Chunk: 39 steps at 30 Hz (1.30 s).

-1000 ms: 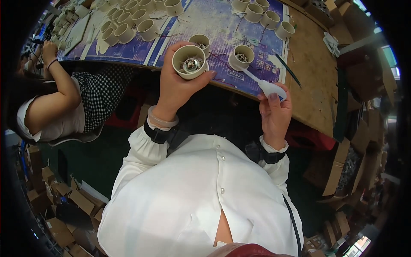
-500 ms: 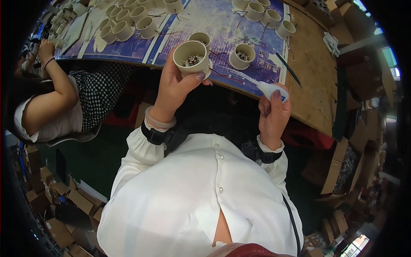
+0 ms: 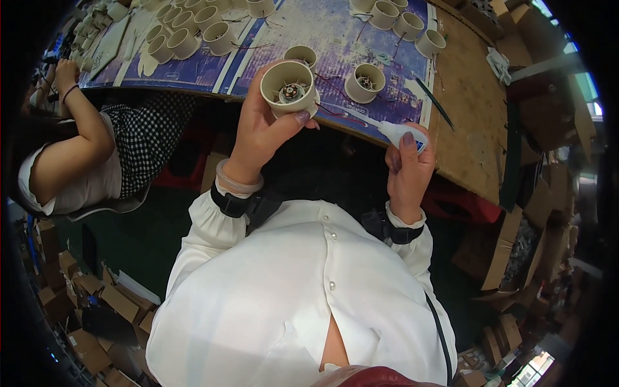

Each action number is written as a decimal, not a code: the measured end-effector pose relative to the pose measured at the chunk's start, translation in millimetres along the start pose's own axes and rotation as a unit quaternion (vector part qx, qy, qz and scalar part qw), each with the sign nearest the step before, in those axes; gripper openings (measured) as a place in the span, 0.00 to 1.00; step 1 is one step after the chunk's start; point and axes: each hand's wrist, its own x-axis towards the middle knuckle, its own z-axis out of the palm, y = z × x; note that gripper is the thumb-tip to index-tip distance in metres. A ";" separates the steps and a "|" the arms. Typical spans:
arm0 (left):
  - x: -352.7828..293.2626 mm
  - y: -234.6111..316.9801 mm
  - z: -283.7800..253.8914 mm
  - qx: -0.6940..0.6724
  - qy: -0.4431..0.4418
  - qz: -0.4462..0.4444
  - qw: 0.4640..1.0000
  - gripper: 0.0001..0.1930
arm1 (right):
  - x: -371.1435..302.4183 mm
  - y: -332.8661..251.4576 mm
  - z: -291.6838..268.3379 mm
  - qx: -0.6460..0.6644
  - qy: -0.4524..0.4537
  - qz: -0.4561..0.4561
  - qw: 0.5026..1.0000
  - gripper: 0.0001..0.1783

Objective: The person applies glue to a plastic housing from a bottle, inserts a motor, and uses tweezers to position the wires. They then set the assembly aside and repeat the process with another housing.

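My left hand (image 3: pixel 263 132) grips a cream round motor housing (image 3: pixel 288 106), its open top turned up toward me. Inside it sits a small motor (image 3: pixel 289 91) with copper-coloured parts, and thin red and dark wires trail out to the right. In my right hand (image 3: pixel 409 166) is a small white squeeze bottle (image 3: pixel 398 133), thumb on its body, its narrow nozzle pointing left toward the housing but apart from it. A second housing (image 3: pixel 365 84) with a motor in it stands upright on the table between the two hands. Another housing (image 3: pixel 301 57) stands just behind the held one.
Several cream housings (image 3: pixel 183 42) crowd the table's far left, and more (image 3: pixel 409 26) stand at the far right. A dark thin stick (image 3: pixel 435 104) lies on the blue-printed table cover (image 3: pixel 284 32). A person (image 3: pixel 77 129) sits at left. Open cardboard boxes (image 3: pixel 516 251) line the right.
My right hand has shifted slightly left and up with the squeeze bottle. The housing in my left hand stays nearly in place, turned very slightly.
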 end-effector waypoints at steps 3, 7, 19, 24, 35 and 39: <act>0.6 1.3 0.3 0.010 -0.006 0.002 1.000 0.31 | 0.0 0.2 0.2 -0.004 -0.002 -0.002 1.000 0.13; 1.1 2.7 0.2 0.018 -0.005 0.000 1.000 0.31 | -1.2 -2.2 -0.5 -0.001 0.005 0.000 1.000 0.13; 2.2 -3.9 -9.6 -0.022 -0.028 0.004 0.999 0.32 | -1.4 -2.7 0.3 0.000 -0.001 -0.001 1.000 0.14; 1.2 -4.5 -7.3 -0.018 -0.045 0.012 0.999 0.33 | -0.5 -0.6 -0.4 -0.006 -0.004 0.008 1.000 0.14; -0.6 -5.7 0.5 0.171 -0.050 0.062 0.982 0.33 | 1.2 -12.1 -5.3 -0.055 0.028 0.022 0.998 0.20; -3.9 -8.5 -2.0 0.175 -0.041 0.059 0.982 0.32 | 0.1 -8.4 -13.5 -0.036 -0.030 0.018 0.999 0.23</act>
